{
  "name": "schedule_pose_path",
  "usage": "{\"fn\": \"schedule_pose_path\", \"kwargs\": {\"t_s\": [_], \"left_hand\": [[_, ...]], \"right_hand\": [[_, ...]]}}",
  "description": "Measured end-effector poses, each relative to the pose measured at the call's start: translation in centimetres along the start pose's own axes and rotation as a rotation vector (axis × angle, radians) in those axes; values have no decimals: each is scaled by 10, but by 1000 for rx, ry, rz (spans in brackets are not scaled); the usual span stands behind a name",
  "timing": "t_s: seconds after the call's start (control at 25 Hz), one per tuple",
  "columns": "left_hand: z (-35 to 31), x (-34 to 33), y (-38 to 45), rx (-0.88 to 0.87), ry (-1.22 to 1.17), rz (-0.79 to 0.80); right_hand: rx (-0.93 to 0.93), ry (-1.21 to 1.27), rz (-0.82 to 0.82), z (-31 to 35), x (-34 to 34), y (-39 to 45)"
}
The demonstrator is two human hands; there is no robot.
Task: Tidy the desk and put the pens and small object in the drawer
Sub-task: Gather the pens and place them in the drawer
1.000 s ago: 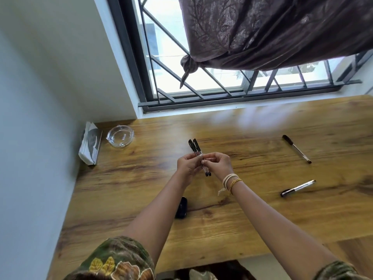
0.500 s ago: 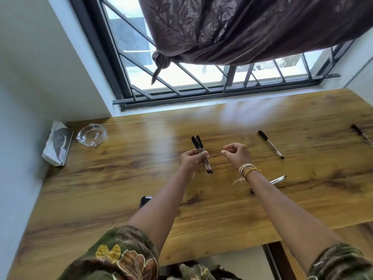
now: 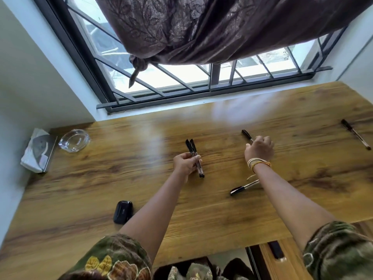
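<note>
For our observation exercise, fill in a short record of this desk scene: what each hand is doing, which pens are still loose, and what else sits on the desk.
left hand: holds two pens together above the desk
right hand: reaching onto a black-capped pen; grip not clear
loose pens: silver pen under the right forearm; far pen at the right edge
small object: black case near the left forearm
other items: glass ashtray and tissue pack at the left end
</note>
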State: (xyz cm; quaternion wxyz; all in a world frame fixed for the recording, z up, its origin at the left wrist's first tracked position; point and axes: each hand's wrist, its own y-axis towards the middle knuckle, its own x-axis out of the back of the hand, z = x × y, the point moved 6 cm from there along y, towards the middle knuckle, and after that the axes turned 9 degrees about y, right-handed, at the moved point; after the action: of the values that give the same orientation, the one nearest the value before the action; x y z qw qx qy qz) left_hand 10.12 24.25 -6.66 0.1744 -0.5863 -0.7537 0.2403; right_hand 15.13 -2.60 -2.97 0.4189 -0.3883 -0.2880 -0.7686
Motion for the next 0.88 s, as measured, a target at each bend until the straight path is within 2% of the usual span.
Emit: {"fn": "schedule_pose_path", "kwargs": {"t_s": [0.32, 0.44, 0.6, 0.72, 0.88], "left_hand": [[-1, 8, -6, -7, -6, -21], [0, 9, -13, -12, 6, -6], [0, 13, -23, -2, -32, 48], [0, 20, -29, 29, -112, 125], [3, 25, -36, 34, -105, 194]], "right_hand": [[62, 110, 150, 17, -10, -18], [59, 402, 288, 53, -23, -59], [-123, 746, 484, 79, -42, -110], [-181, 797, 549, 84, -47, -125], [-129, 806, 540, 88, -42, -135]]}}
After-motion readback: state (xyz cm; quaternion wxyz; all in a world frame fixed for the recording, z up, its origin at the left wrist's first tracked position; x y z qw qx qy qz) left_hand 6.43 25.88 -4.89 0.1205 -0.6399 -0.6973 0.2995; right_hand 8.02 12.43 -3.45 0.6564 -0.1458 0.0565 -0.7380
